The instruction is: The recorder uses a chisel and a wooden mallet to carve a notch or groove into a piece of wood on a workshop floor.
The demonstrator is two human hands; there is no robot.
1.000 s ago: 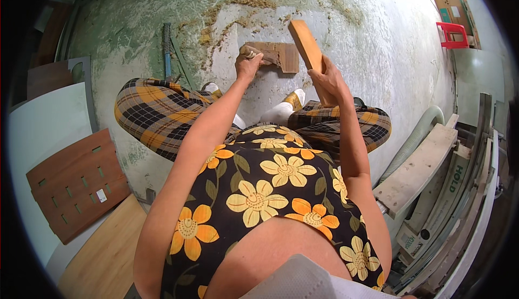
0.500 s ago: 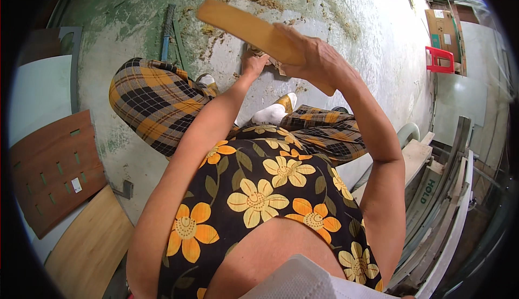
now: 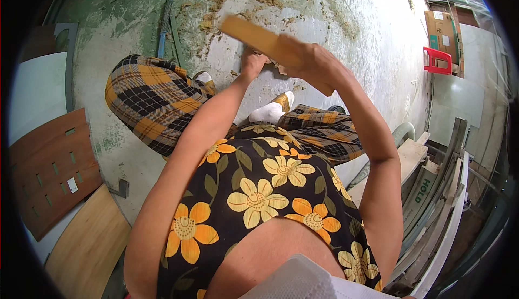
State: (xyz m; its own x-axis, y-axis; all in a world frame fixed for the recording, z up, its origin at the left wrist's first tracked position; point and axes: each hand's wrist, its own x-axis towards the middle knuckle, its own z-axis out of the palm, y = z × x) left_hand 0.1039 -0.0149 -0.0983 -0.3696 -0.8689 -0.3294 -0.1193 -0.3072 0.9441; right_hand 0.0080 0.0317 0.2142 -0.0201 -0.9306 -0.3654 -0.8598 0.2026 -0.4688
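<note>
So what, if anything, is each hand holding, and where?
Right hand: a wooden block, toward its near end. Left hand: partly hidden, can't tell.

At 12 o'clock the wooden bar (image 3: pixel 246 33) looks smooth and matt, though blurred. The floor (image 3: pixel 124 34) towards 10 o'clock resembles concrete, scuffed rough through worn green paint. At 2 o'clock, the stool (image 3: pixel 440 68) is glossy plastic and the box (image 3: pixel 447 28) matt cardboard. The slotted board (image 3: pixel 51 156) at 9 o'clock looks like smooth wood; the trousers (image 3: pixel 151 96) at 10 are matt cloth.
</note>
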